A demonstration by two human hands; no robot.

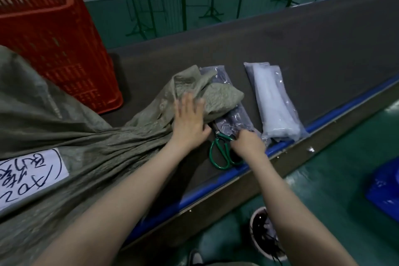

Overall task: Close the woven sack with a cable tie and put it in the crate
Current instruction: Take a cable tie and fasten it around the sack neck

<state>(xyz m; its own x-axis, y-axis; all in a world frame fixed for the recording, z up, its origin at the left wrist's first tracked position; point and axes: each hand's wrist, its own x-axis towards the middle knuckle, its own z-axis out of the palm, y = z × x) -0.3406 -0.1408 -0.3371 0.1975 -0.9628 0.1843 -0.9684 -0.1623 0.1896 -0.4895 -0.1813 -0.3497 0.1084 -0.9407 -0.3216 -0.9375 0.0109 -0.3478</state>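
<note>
Pressing crinkled woven sack point(138, 136), left hand point(190, 121) flat, fingers spread

Both bare arms reach forward, hands close together.
Left hand point(190, 119) lies flat, palm down, fingers spread; right hand point(248, 142) curls knuckles-up, fingertips tucked under, just beside it.

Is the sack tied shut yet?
No. The sack neck is gathered, no tie visible; left hand presses its loose mouth flat.

Single head-worn wide-angle view, looking forward and down, close over dark table point(280, 54); forearms enter from bottom of frame; floor lower right
</note>
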